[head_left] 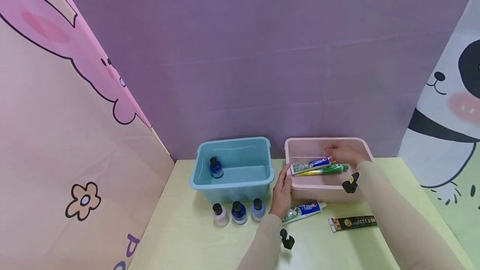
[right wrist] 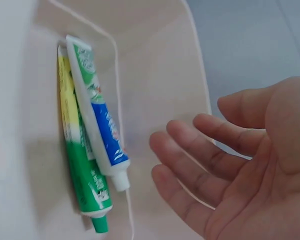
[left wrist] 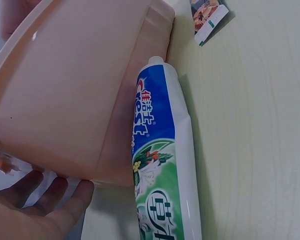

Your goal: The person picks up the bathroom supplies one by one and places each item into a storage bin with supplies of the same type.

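My left hand [head_left: 282, 195] touches the outside of the pink bin [head_left: 318, 195] at its front left corner, its fingertips [left wrist: 82, 192] against the wall. Over the bin's right part hangs my right hand [head_left: 346, 155], fingers loosely spread and holding nothing. Inside the bin, a blue, green and white toothpaste tube [right wrist: 102, 110] lies partly across a green and yellow toothpaste tube [right wrist: 80, 155]. On the table against the bin's front lies another blue, green and white toothpaste tube [left wrist: 160, 155]; in the head view my left hand covers its left end.
A blue bin [head_left: 234, 186] with one dark blue bottle [head_left: 216, 168] inside stands at left. Before it stand a pale pink bottle [head_left: 221, 216], a dark blue bottle [head_left: 239, 213] and a light blue bottle [head_left: 258, 211]. A black tube [head_left: 352, 223] lies at front right. Behind hangs a purple backdrop [head_left: 240, 61].
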Action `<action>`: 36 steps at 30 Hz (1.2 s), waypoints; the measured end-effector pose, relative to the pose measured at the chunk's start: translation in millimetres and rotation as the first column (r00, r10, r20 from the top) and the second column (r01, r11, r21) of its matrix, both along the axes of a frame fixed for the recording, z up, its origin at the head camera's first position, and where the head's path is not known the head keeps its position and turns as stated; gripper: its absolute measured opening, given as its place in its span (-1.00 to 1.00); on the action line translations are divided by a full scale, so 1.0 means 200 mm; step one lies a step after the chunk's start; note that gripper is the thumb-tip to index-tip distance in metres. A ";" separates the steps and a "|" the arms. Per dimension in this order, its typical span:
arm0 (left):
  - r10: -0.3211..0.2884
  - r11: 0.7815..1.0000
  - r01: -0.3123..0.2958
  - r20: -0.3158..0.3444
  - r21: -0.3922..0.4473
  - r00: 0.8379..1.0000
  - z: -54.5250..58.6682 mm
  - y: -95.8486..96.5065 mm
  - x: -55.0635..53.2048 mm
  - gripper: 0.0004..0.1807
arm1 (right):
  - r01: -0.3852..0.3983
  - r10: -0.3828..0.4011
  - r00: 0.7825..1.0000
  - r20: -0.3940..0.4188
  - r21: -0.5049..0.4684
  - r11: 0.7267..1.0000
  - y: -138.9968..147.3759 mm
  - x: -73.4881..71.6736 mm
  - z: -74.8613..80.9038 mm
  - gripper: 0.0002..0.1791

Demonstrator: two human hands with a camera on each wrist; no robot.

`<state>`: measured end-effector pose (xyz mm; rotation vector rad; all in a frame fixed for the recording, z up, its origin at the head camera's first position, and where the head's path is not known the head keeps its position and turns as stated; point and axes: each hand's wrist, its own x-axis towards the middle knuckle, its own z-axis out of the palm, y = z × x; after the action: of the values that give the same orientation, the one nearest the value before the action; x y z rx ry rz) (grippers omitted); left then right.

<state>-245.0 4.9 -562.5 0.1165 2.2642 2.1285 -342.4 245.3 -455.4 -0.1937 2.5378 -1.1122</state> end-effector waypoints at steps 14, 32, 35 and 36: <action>-0.006 1.000 0.006 0.000 0.008 1.000 0.00 0.00 0.01 -0.55 | 0.004 -0.014 0.968 -0.252 -0.042 0.999 0.00 0.23 0.03 -0.51; 0.001 1.000 -0.001 0.011 0.009 1.000 0.00 0.00 0.01 -0.55 | 0.078 -0.216 0.859 -0.464 -0.298 0.951 0.00 0.54 -0.14 -0.80; -0.003 1.000 0.003 0.013 0.016 1.000 0.01 0.00 0.01 -0.54 | 0.052 -0.216 0.860 -0.463 -0.342 0.938 -0.01 0.59 -0.17 -0.81; -0.004 1.000 0.004 0.010 0.018 1.000 0.01 0.00 0.01 -0.54 | 0.050 -0.215 0.864 -0.456 -0.346 0.937 -0.01 0.61 -0.18 -0.80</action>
<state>-243.3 4.5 -560.9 0.1098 2.2374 2.1433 -220.9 243.9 -490.4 -0.4391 2.8091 -1.7275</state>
